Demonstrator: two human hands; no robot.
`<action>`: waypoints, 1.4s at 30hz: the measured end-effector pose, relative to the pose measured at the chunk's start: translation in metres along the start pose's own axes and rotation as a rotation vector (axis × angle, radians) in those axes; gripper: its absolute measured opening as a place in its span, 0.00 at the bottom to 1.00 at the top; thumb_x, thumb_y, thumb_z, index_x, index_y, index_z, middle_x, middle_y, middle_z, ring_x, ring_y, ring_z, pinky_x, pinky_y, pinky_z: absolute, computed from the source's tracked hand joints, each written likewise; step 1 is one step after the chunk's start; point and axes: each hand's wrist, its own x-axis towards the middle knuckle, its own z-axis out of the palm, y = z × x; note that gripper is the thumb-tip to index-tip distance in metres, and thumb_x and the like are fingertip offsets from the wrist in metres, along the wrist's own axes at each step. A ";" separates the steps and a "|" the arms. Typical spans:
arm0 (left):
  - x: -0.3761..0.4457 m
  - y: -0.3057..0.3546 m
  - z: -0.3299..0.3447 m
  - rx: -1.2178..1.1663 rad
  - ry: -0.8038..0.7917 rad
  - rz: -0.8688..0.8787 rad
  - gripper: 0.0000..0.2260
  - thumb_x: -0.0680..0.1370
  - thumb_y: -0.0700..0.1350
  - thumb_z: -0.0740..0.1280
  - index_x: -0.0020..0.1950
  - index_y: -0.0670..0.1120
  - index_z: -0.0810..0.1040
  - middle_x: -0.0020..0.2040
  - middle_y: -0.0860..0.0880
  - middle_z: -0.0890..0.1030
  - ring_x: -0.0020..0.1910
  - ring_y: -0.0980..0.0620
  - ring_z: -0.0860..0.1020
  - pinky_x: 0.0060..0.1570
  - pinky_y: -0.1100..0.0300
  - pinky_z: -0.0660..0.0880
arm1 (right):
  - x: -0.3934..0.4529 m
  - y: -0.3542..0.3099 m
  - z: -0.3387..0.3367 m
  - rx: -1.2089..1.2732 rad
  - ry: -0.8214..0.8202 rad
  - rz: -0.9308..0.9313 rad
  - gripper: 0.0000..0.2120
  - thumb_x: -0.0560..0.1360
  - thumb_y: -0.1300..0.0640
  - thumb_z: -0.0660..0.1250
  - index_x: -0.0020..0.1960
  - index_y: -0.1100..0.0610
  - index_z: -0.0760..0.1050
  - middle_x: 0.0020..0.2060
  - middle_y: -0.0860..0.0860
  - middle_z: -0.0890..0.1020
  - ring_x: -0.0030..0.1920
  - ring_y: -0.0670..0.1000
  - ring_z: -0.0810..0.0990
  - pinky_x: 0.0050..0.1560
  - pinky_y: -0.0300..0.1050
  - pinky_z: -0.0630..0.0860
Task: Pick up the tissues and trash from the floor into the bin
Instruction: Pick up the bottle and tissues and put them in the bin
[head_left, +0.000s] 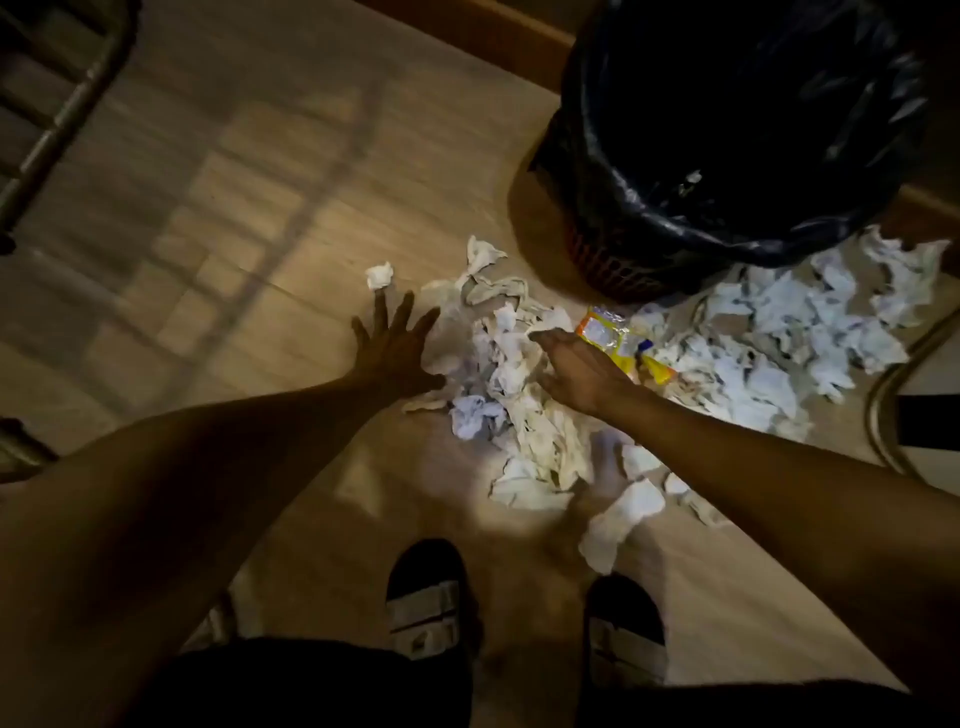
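Head view: left hand (397, 348) and right hand (582, 369) spread empty over tissues (524, 415).

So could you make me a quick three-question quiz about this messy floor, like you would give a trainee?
1. True or false: the left hand is holding a tissue.
2. What lines the bin?
A. a black bag
B. a white cloth
C. nothing
3. Fill in: the yellow wrapper lies among the tissues, just beyond the ____ hand.

Key
1. False. Its fingers are spread open and it holds nothing.
2. A. A shiny black bag hangs over the rim.
3. Right. The right hand is open beside the wrapper, which sits between it and the bin.
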 end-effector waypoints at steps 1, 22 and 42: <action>0.010 -0.007 0.011 0.035 0.017 0.021 0.51 0.66 0.70 0.70 0.80 0.59 0.46 0.82 0.46 0.40 0.78 0.35 0.36 0.69 0.26 0.45 | 0.014 0.002 0.010 -0.022 0.044 -0.067 0.34 0.75 0.59 0.67 0.77 0.55 0.58 0.73 0.58 0.67 0.70 0.61 0.70 0.62 0.52 0.75; 0.067 -0.036 0.027 -0.069 0.023 0.361 0.34 0.67 0.51 0.79 0.65 0.42 0.64 0.59 0.40 0.75 0.55 0.39 0.76 0.52 0.51 0.74 | 0.137 0.008 0.016 -0.276 -0.001 -0.257 0.27 0.71 0.56 0.72 0.68 0.53 0.71 0.56 0.57 0.74 0.53 0.61 0.78 0.47 0.51 0.76; 0.022 0.001 0.037 0.280 0.003 0.804 0.64 0.61 0.49 0.83 0.77 0.65 0.35 0.80 0.49 0.32 0.78 0.37 0.56 0.61 0.48 0.74 | 0.132 -0.012 -0.010 -0.504 -0.047 -0.160 0.18 0.72 0.55 0.72 0.59 0.61 0.77 0.56 0.60 0.81 0.55 0.61 0.80 0.48 0.48 0.76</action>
